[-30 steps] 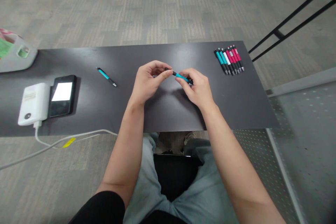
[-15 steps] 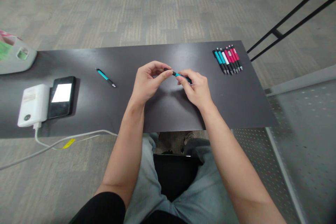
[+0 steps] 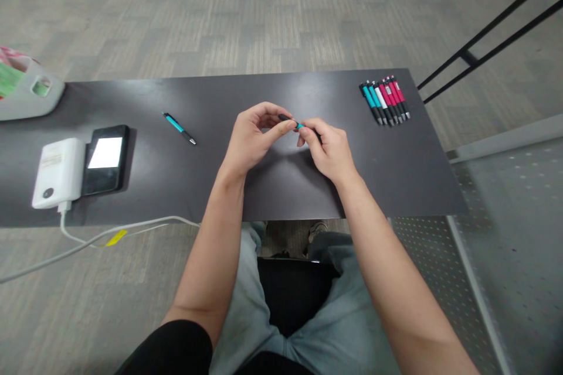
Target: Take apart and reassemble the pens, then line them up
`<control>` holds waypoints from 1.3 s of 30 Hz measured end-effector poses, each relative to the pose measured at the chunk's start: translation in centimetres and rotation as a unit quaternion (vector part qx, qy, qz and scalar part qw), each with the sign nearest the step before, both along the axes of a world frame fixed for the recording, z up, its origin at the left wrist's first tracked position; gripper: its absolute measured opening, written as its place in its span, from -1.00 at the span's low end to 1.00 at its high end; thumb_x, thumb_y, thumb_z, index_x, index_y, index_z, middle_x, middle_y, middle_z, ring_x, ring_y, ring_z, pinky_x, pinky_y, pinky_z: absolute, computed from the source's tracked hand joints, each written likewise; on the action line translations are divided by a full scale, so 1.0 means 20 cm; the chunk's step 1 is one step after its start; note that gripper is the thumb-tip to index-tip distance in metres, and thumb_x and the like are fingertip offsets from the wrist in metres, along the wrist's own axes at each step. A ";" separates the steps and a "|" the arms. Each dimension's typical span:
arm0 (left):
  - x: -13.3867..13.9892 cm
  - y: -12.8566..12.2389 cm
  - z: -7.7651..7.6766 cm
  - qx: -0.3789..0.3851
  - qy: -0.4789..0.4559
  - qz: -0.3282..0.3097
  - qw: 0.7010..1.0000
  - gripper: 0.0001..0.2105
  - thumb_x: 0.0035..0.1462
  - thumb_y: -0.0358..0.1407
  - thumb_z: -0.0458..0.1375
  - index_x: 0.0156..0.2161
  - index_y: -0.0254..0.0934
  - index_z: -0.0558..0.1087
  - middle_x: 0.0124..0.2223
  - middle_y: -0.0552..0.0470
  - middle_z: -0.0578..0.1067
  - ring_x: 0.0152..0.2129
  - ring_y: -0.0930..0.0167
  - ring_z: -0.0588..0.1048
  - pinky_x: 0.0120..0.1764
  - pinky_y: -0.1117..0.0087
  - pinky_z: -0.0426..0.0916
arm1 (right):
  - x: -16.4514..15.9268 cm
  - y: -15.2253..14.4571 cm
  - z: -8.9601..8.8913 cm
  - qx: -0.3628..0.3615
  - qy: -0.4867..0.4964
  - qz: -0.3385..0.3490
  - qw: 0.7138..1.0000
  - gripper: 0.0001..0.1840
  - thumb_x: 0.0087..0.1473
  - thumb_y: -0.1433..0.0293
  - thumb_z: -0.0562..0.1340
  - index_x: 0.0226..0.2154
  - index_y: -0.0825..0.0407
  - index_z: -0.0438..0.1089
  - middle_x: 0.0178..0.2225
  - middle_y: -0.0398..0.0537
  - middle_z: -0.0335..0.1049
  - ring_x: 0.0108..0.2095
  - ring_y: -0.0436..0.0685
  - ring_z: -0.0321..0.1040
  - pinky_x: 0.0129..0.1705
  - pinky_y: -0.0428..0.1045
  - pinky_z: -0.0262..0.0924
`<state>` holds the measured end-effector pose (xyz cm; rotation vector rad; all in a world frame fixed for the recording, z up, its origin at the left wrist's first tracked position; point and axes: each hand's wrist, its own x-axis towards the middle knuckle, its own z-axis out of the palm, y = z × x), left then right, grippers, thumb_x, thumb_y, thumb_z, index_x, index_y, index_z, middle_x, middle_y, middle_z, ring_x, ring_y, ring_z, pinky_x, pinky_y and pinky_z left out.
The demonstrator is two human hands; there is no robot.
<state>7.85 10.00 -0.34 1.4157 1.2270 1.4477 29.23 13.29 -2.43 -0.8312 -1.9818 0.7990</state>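
Observation:
Over the middle of the dark table [image 3: 290, 199], a blue-and-black pen [image 3: 299, 126] is held between both hands. My left hand [image 3: 257, 135] pinches its black end between thumb and fingers. My right hand [image 3: 326, 145] is closed around the other part, hiding much of the barrel. Another blue-and-black pen [image 3: 178, 128] lies by itself to the left of my hands. Toward the far right corner, a row of pens [image 3: 385, 102] lies side by side, in blue, white and red with black grips.
A white power bank [image 3: 59, 173] with a white cable [image 3: 109, 233] lies at the left against a black phone-like device [image 3: 105, 158] with a lit screen. Behind them stands a white plastic basket [image 3: 48, 96]. Black metal bars [image 3: 468, 58] rise beyond the right edge.
My hands have drawn slightly closer together on the pen, and less of its blue barrel shows between them. The whole view has shifted slightly; the other pens lie as before.

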 end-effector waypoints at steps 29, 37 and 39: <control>-0.15 -0.04 0.02 -0.016 -0.019 0.026 0.999 -0.39 0.03 0.29 0.67 -0.15 -0.18 0.69 -0.13 -0.08 0.75 -0.16 0.26 0.71 -0.03 0.26 0.57 | 0.03 0.05 -0.05 0.049 -0.013 -0.023 0.998 -0.62 0.53 -0.09 0.33 -0.06 -0.17 0.64 -0.11 -0.01 0.74 -0.16 0.30 0.59 0.03 0.20 0.50; -0.14 -0.03 0.02 -0.019 -0.020 0.017 0.999 -0.36 -0.06 0.32 0.70 -0.21 -0.18 0.70 -0.18 -0.05 0.75 -0.21 0.28 0.70 -0.07 0.27 0.58 | 0.03 0.04 -0.05 0.061 -0.030 -0.028 0.997 -0.67 0.54 -0.03 0.35 -0.02 -0.16 0.64 -0.08 0.02 0.74 -0.13 0.32 0.60 0.06 0.22 0.50; -0.14 -0.03 0.02 -0.013 -0.016 0.019 1.000 -0.36 -0.06 0.32 0.70 -0.22 -0.18 0.71 -0.20 -0.04 0.75 -0.24 0.30 0.69 -0.10 0.28 0.58 | 0.03 0.04 -0.05 0.068 -0.029 -0.026 0.997 -0.68 0.54 -0.01 0.35 -0.01 -0.15 0.64 -0.08 0.02 0.73 -0.14 0.32 0.59 0.05 0.22 0.49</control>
